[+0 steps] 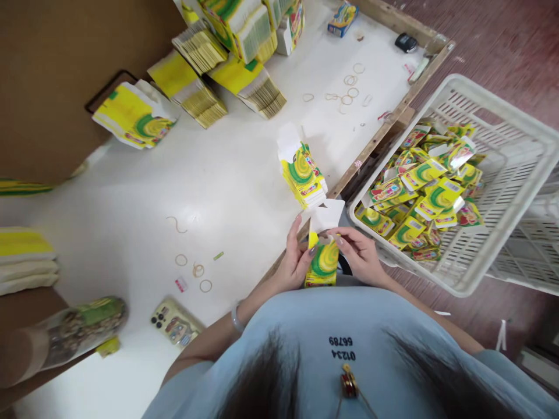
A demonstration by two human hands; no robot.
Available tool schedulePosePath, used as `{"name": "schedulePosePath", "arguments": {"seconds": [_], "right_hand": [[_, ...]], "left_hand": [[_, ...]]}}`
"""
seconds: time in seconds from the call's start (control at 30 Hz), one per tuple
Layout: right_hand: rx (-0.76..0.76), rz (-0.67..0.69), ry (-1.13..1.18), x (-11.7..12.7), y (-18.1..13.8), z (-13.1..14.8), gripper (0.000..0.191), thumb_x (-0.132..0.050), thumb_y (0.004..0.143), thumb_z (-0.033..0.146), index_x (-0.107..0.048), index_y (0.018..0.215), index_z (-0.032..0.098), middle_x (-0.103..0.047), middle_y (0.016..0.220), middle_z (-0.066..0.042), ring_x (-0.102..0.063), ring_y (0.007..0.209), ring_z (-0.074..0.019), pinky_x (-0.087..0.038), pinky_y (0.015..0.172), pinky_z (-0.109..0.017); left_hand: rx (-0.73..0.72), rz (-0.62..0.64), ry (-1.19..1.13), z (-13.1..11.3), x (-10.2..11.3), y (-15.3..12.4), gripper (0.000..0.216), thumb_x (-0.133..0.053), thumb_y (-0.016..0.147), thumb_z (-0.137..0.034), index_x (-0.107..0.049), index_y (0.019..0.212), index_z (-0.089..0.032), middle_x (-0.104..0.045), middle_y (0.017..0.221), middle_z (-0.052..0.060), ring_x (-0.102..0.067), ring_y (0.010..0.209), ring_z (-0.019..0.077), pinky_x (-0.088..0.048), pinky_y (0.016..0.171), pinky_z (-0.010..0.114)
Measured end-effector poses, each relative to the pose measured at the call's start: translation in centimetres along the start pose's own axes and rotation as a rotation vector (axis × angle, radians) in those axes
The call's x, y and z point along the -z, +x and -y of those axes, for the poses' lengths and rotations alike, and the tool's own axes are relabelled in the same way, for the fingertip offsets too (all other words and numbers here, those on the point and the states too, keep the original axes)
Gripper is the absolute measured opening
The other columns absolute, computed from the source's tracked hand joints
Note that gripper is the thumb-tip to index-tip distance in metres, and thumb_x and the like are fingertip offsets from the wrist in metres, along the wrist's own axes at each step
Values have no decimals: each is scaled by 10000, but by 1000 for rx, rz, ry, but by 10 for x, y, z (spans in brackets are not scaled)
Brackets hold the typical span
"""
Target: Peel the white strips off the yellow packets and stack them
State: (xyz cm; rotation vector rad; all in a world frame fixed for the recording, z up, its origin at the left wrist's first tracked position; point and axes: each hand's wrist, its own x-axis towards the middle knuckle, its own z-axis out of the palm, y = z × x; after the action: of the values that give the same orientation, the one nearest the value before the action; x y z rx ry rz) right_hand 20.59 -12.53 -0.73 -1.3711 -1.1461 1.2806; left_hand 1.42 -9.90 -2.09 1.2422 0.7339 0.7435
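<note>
Close to my body, I hold a small yellow and green carton with its white top flaps standing up. My left hand grips its left side, the thumb across the printed front. The fingers of my right hand pinch the upper right edge, near the flaps. Just beyond, a small stack of flat yellow cartons lies on the white table, white flaps facing away from me. To my right stands a white plastic crate partly filled with many folded yellow cartons.
Bundled flat cartons are piled at the back of the table. Rubber bands lie scattered. A phone and a clear jar are at the left. A wooden rim edges the table. A blue box lies far back.
</note>
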Motion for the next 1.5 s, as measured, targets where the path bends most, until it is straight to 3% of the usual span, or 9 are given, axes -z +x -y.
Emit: {"name": "schedulePosePath", "arguments": {"seconds": [0.3,0.47,0.63,0.77,0.9,1.03,1.27,1.4,1.5], "right_hand": [[115,48,-66,-11,15,10,334,-564,991,507,-750,931,236,-782,949,-65,-733,857,-208,-605,799,-350],[255,-75,-126,-7,13,5,231,-610,980,432,-735,1112,289,-778,1020,-83,-751,990,-258,-635,888,-434],[445,255,-137,12,11,7,378,-745,877,513,-734,1210,334,-775,1172,-87,-744,1101,-315,-639,944,-469],[167,252,-33,13,10,19,463,-725,916,418,-617,1355,315,-696,1273,-109,-726,1102,-257,-660,822,-375],[-153,398,98,5,9,28,662,-684,930,318,-403,1529,309,-701,1194,-84,-750,953,-187,-646,736,-292],[-216,447,141,3,10,32,720,-703,908,292,-386,1555,288,-720,1219,-79,-747,957,-178,-644,793,-306],[-149,622,170,20,16,26,646,-653,961,413,-442,1554,266,-736,1263,-55,-730,1070,-197,-625,935,-387],[-27,352,48,2,8,11,453,-586,995,448,-651,1384,228,-783,1136,-47,-736,942,-189,-628,860,-342],[24,125,-14,-14,7,2,400,-554,1007,435,-701,1304,211,-798,986,-41,-716,764,-162,-614,705,-267]], "left_hand": [[55,-84,8,-8,4,-5,356,-526,1018,-512,-511,1239,-233,-674,944,45,-601,670,120,-513,601,241],[-36,-128,74,-8,7,-6,620,-503,1026,-531,-333,1551,-249,-723,936,51,-618,683,133,-531,659,260],[28,-62,144,-23,10,-4,623,-384,1033,-608,-578,1458,-196,-766,1149,133,-713,812,187,-598,756,306],[66,-104,206,-34,12,0,514,-519,1012,-520,-638,1397,-200,-760,1205,129,-722,1000,229,-608,879,338],[93,-78,159,-35,13,0,535,-541,1012,-490,-541,1476,-225,-775,1042,97,-677,737,158,-583,667,262],[123,-109,114,-35,12,-3,558,-567,1005,-479,-482,1490,-216,-704,771,15,-583,585,126,-507,567,226],[39,-244,28,-21,1,-5,481,-498,1027,-519,-516,1407,-224,-720,838,28,-615,604,131,-518,596,244],[-7,-301,128,-10,-2,-3,635,-456,1009,-610,-431,1510,-221,-706,1265,143,-728,954,221,-588,854,341],[8,-262,167,-6,2,9,760,-428,1003,-646,-275,1607,-211,-741,1193,142,-741,899,227,-597,829,352]]}}
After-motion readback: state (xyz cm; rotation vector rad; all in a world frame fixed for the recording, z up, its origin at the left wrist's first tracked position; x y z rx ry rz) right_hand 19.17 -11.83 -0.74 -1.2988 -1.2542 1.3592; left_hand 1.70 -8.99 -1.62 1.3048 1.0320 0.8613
